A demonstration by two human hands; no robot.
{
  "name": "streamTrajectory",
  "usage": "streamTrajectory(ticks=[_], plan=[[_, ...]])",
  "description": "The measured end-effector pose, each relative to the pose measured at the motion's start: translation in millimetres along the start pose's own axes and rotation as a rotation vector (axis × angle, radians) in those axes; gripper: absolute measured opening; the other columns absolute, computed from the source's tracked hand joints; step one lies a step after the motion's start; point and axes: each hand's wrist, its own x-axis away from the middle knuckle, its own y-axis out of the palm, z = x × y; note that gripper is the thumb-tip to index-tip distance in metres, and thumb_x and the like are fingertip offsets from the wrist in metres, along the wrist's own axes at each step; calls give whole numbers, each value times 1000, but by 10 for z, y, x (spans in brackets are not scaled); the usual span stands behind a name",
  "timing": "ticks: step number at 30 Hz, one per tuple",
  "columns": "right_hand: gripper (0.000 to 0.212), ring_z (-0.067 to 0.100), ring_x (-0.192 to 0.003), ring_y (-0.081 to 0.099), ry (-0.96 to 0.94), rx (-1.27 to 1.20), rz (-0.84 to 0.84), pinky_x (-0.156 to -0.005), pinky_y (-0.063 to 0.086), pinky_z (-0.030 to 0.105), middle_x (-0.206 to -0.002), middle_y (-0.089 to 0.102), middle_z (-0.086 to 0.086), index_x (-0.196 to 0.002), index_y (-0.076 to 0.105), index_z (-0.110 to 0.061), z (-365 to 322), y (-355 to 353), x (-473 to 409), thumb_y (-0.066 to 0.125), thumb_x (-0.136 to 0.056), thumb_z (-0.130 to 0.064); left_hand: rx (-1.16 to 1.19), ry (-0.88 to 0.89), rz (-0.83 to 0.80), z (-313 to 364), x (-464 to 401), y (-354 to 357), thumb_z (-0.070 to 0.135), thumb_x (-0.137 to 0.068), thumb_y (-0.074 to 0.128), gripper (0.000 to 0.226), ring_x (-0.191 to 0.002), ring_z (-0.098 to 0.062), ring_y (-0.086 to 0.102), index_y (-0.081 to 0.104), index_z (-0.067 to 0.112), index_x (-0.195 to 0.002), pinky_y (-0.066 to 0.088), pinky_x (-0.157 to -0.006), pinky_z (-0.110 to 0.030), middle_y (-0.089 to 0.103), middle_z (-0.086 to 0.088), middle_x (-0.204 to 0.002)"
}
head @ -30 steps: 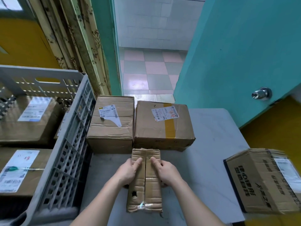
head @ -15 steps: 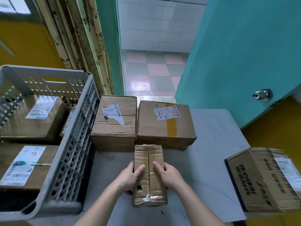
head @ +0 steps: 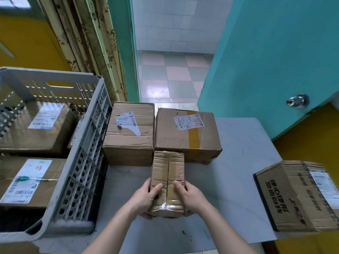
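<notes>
A narrow carton (head: 167, 173), creased and with clear tape across its near end, lies lengthwise just in front of the yellow-taped box (head: 185, 136), its far end up against that box's front left corner. The left hand (head: 145, 198) grips the carton's near left edge, thumb on top and fingers curled underneath. The right hand (head: 190, 197) grips the opposite edge the same way. Whether the near end rests on the white table (head: 238, 153) or is lifted off it cannot be told. Directly left of the yellow-taped box, touching it, stands a box with a torn label (head: 128, 132). Further left is a grey crate (head: 88, 143) holding labelled parcels. Well to the right of the yellow-taped box and nearer the camera, a box printed in black (head: 297, 195) sits at the table's edge.
</notes>
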Motion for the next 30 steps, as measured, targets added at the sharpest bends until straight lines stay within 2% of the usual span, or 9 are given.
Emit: streamTrajectory(ticks=[3,6,11,17,20,24,26,28,30], plan=[[45,19,-103,65,3,5,-10,-53,63,39,-127,62,-4,-135,53,-45,-17,-22,59,48,-97,-68,3,24,32,-20,18,28,58,-97,56,46,-98,-21,71,46,42,-139,65,-65,-52,67,9,-120],[48,21,-110,64,12,-67,-93,-58,64,39,-131,59,-6,-139,43,-51,102,15,150,57,-94,-64,11,46,-12,-152,79,44,56,-95,60,53,-102,-17,70,40,47,-143,65,-72,-44,67,13,-122],[39,24,-111,67,-2,-214,-100,-71,65,51,-127,66,-3,-132,56,-41,270,84,112,67,-95,-51,12,60,7,-195,80,89,51,-98,59,49,-101,-18,70,41,47,-144,65,-72,-42,69,12,-120],[42,18,-109,67,-85,-194,-35,-67,66,41,-124,67,-7,-134,56,-43,233,83,82,66,-94,-54,60,79,65,-90,116,117,50,-99,58,42,-101,-15,70,44,49,-139,65,-77,-43,69,15,-116],[43,9,-106,70,-144,-195,-16,-77,65,35,-119,71,-15,-136,55,-47,355,112,115,68,-94,-49,96,119,20,-126,183,108,41,-103,56,45,-107,-8,67,41,47,-144,62,-79,-31,66,20,-123],[46,5,-109,70,-170,-197,-11,-93,61,36,-117,73,-21,-138,53,-49,544,164,125,69,-95,-48,157,149,-40,-216,266,84,32,-105,56,47,-111,-1,64,38,44,-147,57,-76,-17,63,17,-133],[45,7,-110,70,-176,-206,-19,-94,61,38,-117,73,-19,-134,55,-51,542,187,103,69,-92,-54,147,160,-34,-247,238,84,33,-105,56,48,-112,-2,64,38,42,-149,59,-79,-21,64,15,-133],[54,8,-111,70,-181,-179,-18,-96,60,40,-118,73,-20,-132,55,-54,547,196,68,69,-82,-69,129,163,-17,-277,204,79,34,-104,56,51,-114,-6,65,38,41,-151,61,-88,-30,65,15,-132],[60,7,-112,69,-191,-162,-20,-97,59,41,-119,72,-21,-134,54,-54,571,192,41,67,-78,-74,132,160,-18,-290,190,76,34,-104,57,50,-114,-7,66,40,41,-150,61,-91,-32,66,15,-131]])
